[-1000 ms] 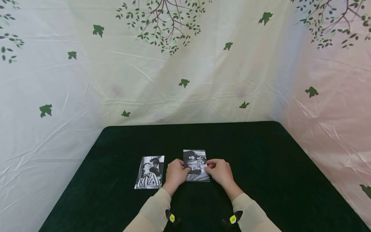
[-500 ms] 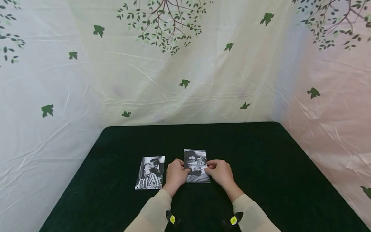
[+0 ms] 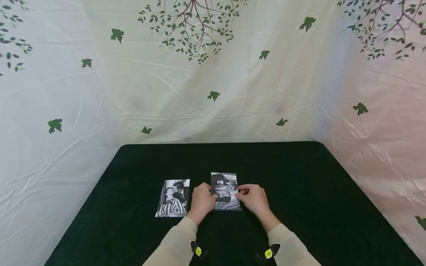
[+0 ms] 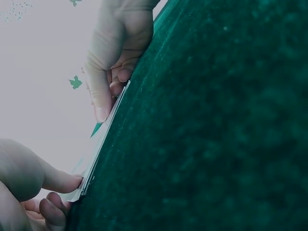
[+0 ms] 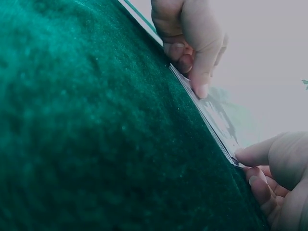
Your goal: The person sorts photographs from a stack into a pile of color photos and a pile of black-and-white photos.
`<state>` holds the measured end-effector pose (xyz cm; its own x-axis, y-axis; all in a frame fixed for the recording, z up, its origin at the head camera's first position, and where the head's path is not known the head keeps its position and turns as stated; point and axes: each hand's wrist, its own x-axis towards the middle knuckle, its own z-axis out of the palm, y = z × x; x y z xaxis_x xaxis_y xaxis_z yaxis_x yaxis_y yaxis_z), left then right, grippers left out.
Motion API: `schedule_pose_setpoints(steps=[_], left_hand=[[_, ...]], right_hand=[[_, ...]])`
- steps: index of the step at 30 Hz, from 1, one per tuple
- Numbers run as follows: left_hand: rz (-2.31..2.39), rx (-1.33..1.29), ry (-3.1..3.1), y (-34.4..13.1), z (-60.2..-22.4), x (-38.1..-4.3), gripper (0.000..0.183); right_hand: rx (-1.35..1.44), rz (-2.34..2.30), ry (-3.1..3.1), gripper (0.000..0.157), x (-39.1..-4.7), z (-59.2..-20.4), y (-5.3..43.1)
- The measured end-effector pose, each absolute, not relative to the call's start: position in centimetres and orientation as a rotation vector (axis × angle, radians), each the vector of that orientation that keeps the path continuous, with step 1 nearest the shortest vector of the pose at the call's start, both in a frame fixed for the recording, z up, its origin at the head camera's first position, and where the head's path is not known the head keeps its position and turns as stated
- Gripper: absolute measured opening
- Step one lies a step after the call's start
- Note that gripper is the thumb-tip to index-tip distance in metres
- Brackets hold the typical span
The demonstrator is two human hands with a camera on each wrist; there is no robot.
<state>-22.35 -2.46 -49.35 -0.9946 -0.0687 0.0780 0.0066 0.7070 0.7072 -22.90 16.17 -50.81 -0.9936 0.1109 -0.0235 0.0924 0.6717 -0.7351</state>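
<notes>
In the head view, a small stack of black-and-white photo cards (image 3: pixel 225 189) lies on the dark green table, its top picture showing people. My left hand (image 3: pixel 202 199) pinches its left edge, thumb on top. The right hand (image 3: pixel 254 198) pinches the opposite edge the same way. Thin layered edges of the photo cards (image 4: pixel 98 149) show in the left wrist view, close to the cloth. Both thumbs press on the upper face; the fingertips under or behind the edges are partly hidden. A separate black-and-white photo (image 3: pixel 172 198) with a striped shirt lies flat beside my left hand.
Dark green cloth covers the table (image 3: pixel 133 166), which has rounded far corners. Behind and at both sides hangs a pale curtain (image 3: pixel 239 118) printed with leaves and branches. Black wrist devices with yellow tags sit at both sleeves.
Both hands keep their pinch on the photo cards and barely move. The head view shifts very slightly. The separate photo lies still on the table.
</notes>
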Motion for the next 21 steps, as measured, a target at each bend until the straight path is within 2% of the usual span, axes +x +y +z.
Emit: schedule_pose_setpoints(steps=[8, 16, 21], left_hand=[[-1.209, 0.035, -2.82, -2.73, -49.24, -22.51, 0.027], [-1.383, 0.042, -2.755, -2.74, -49.52, -22.93, 0.015], [-1.417, 0.052, -2.743, -2.72, -49.66, -23.02, 0.013]], right_hand=[[-0.179, 1.257, -2.838, 0.021, -22.88, -50.83, 16.18], [-0.212, 1.277, -2.815, 0.023, -23.03, -50.91, 16.13], [-0.226, 1.307, -2.789, 0.023, -23.11, -51.0, 16.18]])
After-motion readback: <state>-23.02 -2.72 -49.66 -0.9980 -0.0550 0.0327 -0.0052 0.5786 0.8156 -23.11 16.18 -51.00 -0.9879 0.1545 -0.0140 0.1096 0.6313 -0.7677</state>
